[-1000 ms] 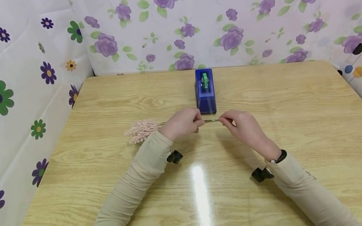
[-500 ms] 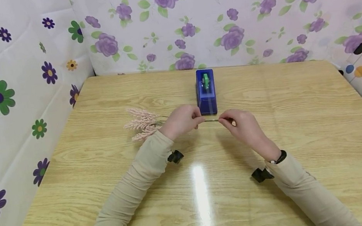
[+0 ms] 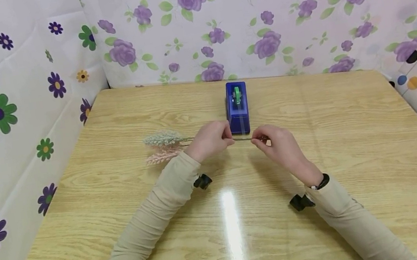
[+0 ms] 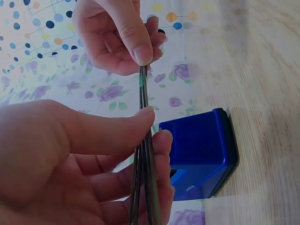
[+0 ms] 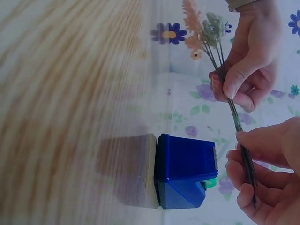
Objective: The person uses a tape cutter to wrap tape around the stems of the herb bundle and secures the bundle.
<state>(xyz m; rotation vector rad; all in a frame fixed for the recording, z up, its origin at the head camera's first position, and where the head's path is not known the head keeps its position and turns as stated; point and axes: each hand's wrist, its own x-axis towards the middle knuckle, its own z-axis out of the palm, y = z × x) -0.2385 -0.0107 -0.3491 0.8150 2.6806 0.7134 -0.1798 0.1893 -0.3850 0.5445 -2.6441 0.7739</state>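
Note:
My left hand pinches a bundle of thin dark stems between thumb and fingers. At the left end of the bundle are pink artificial flower heads and pale green ones. Farther along, my right hand pinches the stems near their bare ends. Between the two hands, a shiny greenish patch of clear tape lies on the stems. Just behind the hands stands a blue tape dispenser with a green core, and a clear strip seems to run from it toward the stems.
The wooden table spreads out on all sides of the hands. Flowered cloth hangs behind it and along the left. A black wrist camera mount hangs below the left wrist, another by the right.
The flower heads have turned with the stems: pink ones showed alone earlier, and now the pale green ones lie on the far side with pink nearer. Both hands stay almost in place.

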